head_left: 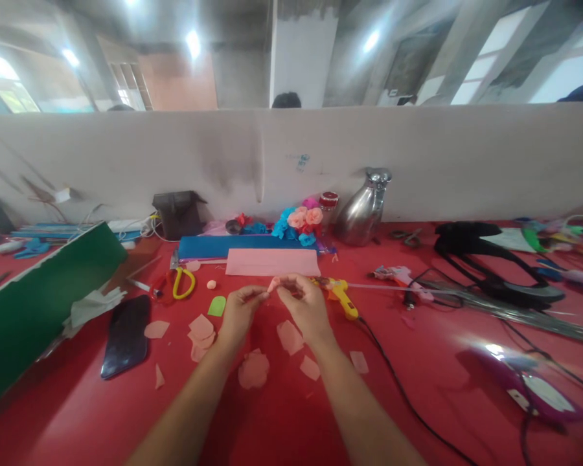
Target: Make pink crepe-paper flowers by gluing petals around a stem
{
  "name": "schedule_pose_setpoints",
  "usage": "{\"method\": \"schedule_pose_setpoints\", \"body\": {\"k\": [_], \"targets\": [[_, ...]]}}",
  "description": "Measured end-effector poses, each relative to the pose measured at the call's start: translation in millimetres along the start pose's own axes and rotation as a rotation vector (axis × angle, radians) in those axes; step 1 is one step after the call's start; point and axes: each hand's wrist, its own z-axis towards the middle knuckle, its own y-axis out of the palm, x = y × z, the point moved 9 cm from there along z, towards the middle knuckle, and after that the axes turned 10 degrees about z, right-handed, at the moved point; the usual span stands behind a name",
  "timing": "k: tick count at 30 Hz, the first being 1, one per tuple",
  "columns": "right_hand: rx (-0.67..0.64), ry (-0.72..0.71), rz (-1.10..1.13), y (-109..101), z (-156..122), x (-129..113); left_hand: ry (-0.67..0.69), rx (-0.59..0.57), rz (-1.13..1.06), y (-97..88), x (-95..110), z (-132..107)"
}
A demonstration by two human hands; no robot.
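Note:
Between the fingertips of both hands is a small piece of pink paper (273, 285), partly covered by the fingers. My left hand (243, 307) pinches its lower left end, and my right hand (305, 303) grips it from the right with bent fingers. Below and around the hands lie cut pink paper petals: a pile (253, 369) between the forearms, another pile (201, 335) at the left, and a loose petal (290, 336) under the right hand. A green rounded template (217, 306) rests left of my left hand. Behind the hands lies a folded pink sheet (272, 262).
A yellow glue gun (342, 298) with a black cord lies to the right. Yellow-handled scissors (183, 283) and a dark phone (126, 336) are at the left, near a green panel (43, 304). Paper flowers (301, 220) and a steel jug (364, 210) stand by the partition.

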Motion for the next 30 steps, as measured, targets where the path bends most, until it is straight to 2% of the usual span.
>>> {"method": "schedule_pose_setpoints", "body": {"k": [10, 20, 27, 30], "targets": [[0.019, -0.009, -0.049, -0.3, -0.4, 2.8, 0.010, 0.003, 0.023, -1.4, -5.9, 4.2], [0.026, 0.009, 0.040, -0.7, -1.2, 8.1, -0.017, 0.005, -0.067, -1.8, -6.6, 3.4], [0.188, 0.034, 0.074, -23.7, 4.0, 18.3, -0.059, 0.013, -0.224, -7.5, -9.8, 7.3], [0.212, 0.083, 0.108, -28.1, 8.1, 26.8, -0.038, 0.023, -0.293, -17.9, -8.1, 14.3]]}}
